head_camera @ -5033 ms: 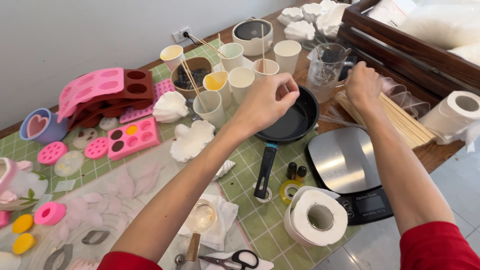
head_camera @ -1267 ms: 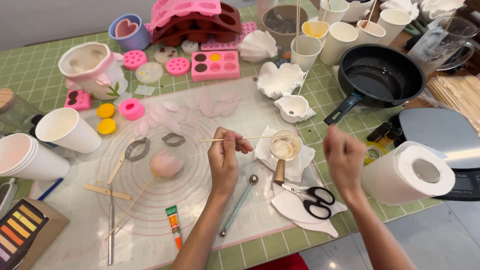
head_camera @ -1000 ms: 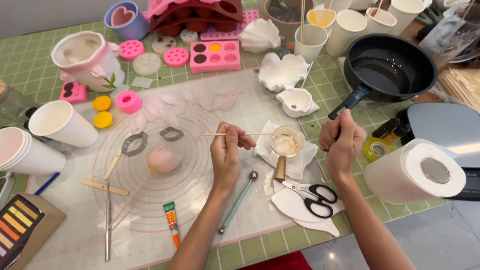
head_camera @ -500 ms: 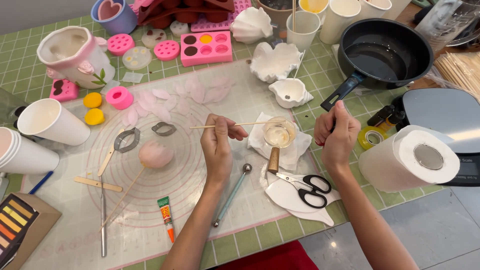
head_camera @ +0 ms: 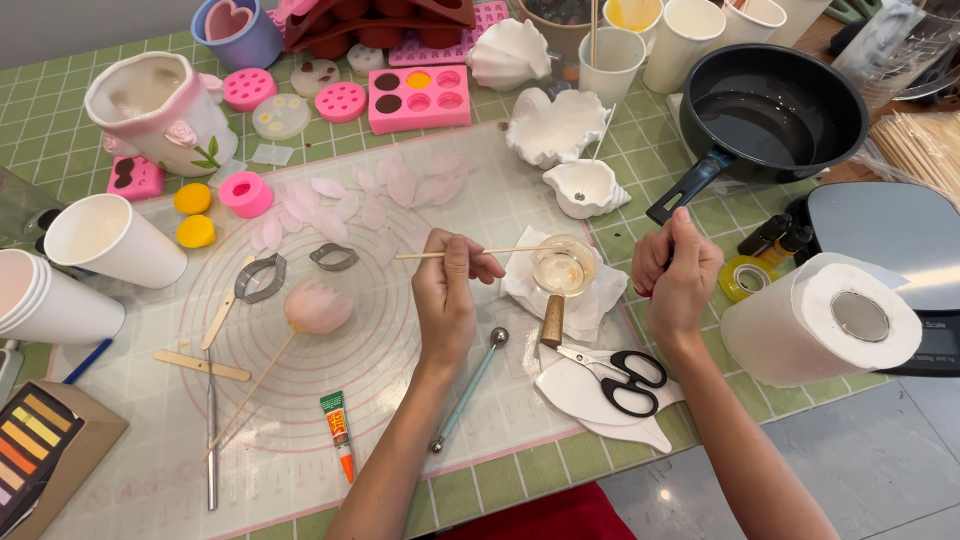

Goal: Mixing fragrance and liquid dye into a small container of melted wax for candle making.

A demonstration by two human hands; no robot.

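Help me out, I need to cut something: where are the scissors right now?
In the head view, the black-handled scissors lie on white paper cutouts at the mat's lower right, just below the right hand and left of the paper towel roll.

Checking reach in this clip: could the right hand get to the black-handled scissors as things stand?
Probably yes. The right hand hovers closed just above the black-handled scissors, which lie uncovered on white paper with nothing between them. Whether its curled fingers hold something small I cannot tell.
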